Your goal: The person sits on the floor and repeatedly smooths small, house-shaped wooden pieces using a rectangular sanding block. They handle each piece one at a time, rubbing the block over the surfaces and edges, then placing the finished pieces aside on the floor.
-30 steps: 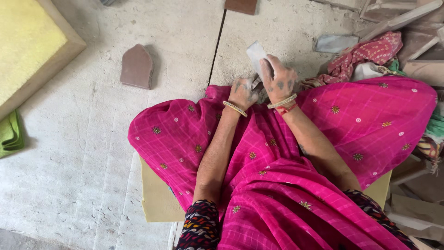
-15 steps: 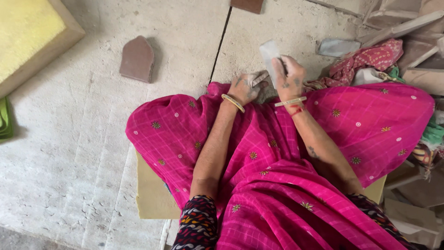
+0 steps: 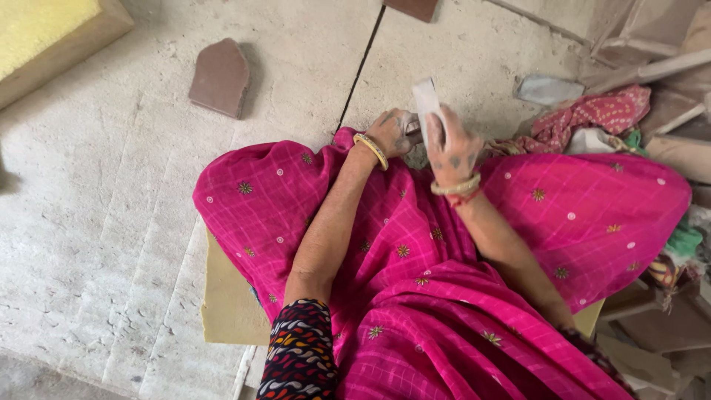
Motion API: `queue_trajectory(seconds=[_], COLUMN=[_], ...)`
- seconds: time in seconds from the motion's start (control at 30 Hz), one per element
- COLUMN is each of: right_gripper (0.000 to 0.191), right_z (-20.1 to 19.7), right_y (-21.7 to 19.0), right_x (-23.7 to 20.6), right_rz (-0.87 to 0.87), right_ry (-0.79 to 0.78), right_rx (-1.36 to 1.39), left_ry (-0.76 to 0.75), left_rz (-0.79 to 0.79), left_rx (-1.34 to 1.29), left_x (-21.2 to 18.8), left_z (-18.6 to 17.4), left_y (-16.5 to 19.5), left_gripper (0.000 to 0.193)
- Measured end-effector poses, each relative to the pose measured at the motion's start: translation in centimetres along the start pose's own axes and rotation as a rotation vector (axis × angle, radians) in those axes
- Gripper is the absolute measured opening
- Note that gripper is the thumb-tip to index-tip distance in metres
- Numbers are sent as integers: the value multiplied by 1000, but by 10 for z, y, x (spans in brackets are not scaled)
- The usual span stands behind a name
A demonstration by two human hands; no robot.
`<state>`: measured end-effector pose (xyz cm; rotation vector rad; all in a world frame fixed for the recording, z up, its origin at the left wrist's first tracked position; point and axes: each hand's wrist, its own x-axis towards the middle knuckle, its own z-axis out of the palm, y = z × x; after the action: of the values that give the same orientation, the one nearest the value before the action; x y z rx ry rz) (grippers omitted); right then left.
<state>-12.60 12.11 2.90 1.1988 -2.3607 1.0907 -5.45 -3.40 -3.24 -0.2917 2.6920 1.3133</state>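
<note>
From the head view, both hands meet just past the knees, at about twelve o'clock from the lap. The right hand (image 3: 453, 148) is wrapped round a small pale flat block (image 3: 426, 100), which stands up out of its grip with its long axis running toward twelve o'clock, slightly tilted to eleven. The left hand (image 3: 392, 133) lies just beside it at nine o'clock, fingers curled in against the block's lower end; whether it pinches something of its own I cannot tell. The right hand is plainly the one carrying the block.

Each wrist wears a bangle. The person sits in a bright pink dotted garment (image 3: 415, 252) on a tan slab (image 3: 229, 304) laid on the rough concrete floor (image 3: 96, 207). At ten o'clock, well apart from the hands, lies a reddish-brown stone piece (image 3: 220, 76); a yellow foam block (image 3: 44, 30) sits farther off at ten. At two o'clock a crumpled red patterned cloth (image 3: 585, 122) rests near stacked slabs.
</note>
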Motion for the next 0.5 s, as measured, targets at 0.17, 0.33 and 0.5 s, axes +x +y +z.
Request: queue_trajectory(seconds=[0.17,0.33,0.5], right_gripper=[22,18,16], right_z=[-3,-22,-44], right_y=[-7,-6,-5], right_x=[6,6,2], right_rz=[17,44,144], right_ry=[-22,-40,-96], right_rx=[-73,106,262], left_ry=[89,9,87], left_rz=[60,-2,-25], left_rx=[75,-23,115], left_x=[4,9,18], left_z=[-4,3,13], left_y=[2,4,11], left_gripper=[27,23,38])
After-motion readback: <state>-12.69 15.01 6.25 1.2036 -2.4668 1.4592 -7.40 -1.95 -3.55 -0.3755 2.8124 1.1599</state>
